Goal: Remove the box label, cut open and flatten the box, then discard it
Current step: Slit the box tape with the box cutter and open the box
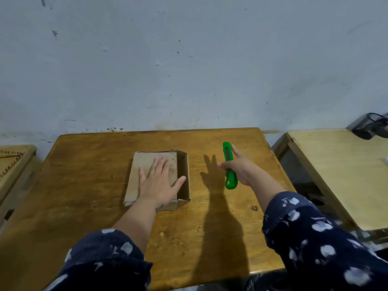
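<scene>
Nearest the camera, two dark blue sleeves [315,234] with white spots are seen, one low on each side. Bare forearms reach out from them over a brown wooden table [84,185].

The left hand [159,181] is laid flat, palm down, with the fingers spread apart. Under it a small cardboard box [136,177] is pressed onto the table. One flap is covered by the hand. Just right of the thumb, the box is seen to be open, and its brown inside wall is shown. Some dark writing is seen on the cardboard just past the fingertips.

The right hand [239,166] is held well to the right of the box, above the table. A green box cutter [229,165] is gripped in it, with the fingers closed around the middle of it. One end of the cutter sticks out past the fingers, away from the person, and the other end points back toward the wrist. A dark shadow of the hand is thrown on the table just left of it.

Beyond both hands, a pale grey wall [189,59] with small marks is seen. Far to the right of the right hand, a lighter table [346,175] is placed.
</scene>
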Tool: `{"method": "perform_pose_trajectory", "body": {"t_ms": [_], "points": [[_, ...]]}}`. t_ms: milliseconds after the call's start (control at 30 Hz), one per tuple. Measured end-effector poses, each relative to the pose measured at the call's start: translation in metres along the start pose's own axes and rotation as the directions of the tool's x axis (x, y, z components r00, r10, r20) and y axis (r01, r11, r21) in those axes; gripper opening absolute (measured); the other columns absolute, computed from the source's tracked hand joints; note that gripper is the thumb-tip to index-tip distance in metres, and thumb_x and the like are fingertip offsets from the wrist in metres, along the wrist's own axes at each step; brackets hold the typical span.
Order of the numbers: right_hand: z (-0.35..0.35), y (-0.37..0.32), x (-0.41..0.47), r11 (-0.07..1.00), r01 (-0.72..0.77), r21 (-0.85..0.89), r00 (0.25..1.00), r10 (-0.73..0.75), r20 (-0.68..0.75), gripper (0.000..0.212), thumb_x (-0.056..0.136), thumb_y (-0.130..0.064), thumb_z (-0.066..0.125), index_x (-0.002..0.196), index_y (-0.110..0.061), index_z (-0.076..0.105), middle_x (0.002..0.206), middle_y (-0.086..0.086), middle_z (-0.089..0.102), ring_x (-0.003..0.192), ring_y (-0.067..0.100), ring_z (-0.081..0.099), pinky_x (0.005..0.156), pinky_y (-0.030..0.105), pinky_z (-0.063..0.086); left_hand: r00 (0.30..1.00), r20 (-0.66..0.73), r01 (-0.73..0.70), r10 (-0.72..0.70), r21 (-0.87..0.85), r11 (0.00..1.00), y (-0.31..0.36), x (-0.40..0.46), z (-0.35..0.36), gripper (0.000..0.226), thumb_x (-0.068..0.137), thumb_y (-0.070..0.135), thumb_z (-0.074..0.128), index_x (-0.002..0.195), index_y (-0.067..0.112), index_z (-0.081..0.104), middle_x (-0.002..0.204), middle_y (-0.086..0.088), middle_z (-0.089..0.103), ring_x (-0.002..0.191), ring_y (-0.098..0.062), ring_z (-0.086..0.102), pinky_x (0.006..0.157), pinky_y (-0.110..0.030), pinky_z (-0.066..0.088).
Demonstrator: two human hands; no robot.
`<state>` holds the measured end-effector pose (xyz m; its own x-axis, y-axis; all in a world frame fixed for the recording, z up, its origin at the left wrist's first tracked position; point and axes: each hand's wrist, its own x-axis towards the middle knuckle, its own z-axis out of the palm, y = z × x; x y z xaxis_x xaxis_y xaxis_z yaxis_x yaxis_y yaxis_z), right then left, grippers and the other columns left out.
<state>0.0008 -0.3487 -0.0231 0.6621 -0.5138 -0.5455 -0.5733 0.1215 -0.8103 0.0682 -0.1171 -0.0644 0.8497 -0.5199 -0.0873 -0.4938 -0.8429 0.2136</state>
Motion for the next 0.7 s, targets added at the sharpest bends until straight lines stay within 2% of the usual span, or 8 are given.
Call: {"method": "perform_pose_trajectory", "body": {"t_ms": [100,200,300,467,700], "points": [[0.01,0.001,0.024,0.946,0.088,-0.312,0.966,-0.157,-0.205,0.079,0.081,-0.009,0.072,0.144,-0.034,0.032,0.14,0.014,0.049,0.109,0.032,0.061,0.088,0.046,0.054,0.999,-0.051,0.01,-0.008,0.048,0.999,0.004,-0.001,0.005,0.084,0.087,0.073,0.022,0.152,0.024,0.001,0.161,0.007,-0.006,0.146,-0.011,-0.012,0.115,-0.054,-0.006],[0.015,0.005,0.042,0.903,0.107,-0.415,0.94,-0.228,-0.254,0.057,0.083,-0.012,0.07,0.133,-0.018,0.044,0.127,0.015,0.059,0.108,0.032,0.061,0.085,0.041,0.052,0.995,-0.094,0.013,-0.01,0.031,0.999,0.001,0.0,0.008,0.079,0.089,0.068,0.026,0.152,0.026,0.005,0.161,0.009,-0.002,0.146,-0.009,-0.01,0.117,-0.053,-0.005],[0.018,0.01,0.055,0.836,0.072,-0.543,0.932,-0.25,-0.263,0.04,0.087,-0.018,0.065,0.125,-0.013,0.055,0.116,0.014,0.064,0.103,0.032,0.062,0.083,0.04,0.053,0.994,-0.104,0.031,-0.029,0.02,0.999,0.001,0.0,0.009,0.076,0.089,0.065,0.028,0.152,0.028,0.008,0.161,0.01,0.0,0.146,-0.008,-0.008,0.117,-0.052,-0.005],[0.019,0.022,0.066,0.663,-0.023,-0.748,0.895,-0.319,-0.31,0.042,0.088,-0.038,0.061,0.127,-0.022,0.059,0.131,0.01,0.051,0.121,0.03,0.046,0.098,0.044,0.042,0.993,-0.111,0.045,-0.045,-0.003,0.999,0.003,0.001,0.008,0.074,0.089,0.064,0.03,0.152,0.029,0.011,0.16,0.012,0.002,0.146,-0.006,-0.006,0.118,-0.05,-0.004],[0.017,0.024,0.066,0.665,-0.03,-0.746,0.921,-0.272,-0.279,0.05,0.088,-0.044,0.06,0.134,-0.026,0.051,0.133,0.01,0.051,0.123,0.029,0.045,0.096,0.043,0.04,0.992,-0.118,0.052,-0.053,-0.008,0.999,0.005,0.002,0.008,0.074,0.089,0.064,0.029,0.152,0.029,0.011,0.161,0.011,0.004,0.147,-0.007,-0.005,0.118,-0.051,-0.002]]}}
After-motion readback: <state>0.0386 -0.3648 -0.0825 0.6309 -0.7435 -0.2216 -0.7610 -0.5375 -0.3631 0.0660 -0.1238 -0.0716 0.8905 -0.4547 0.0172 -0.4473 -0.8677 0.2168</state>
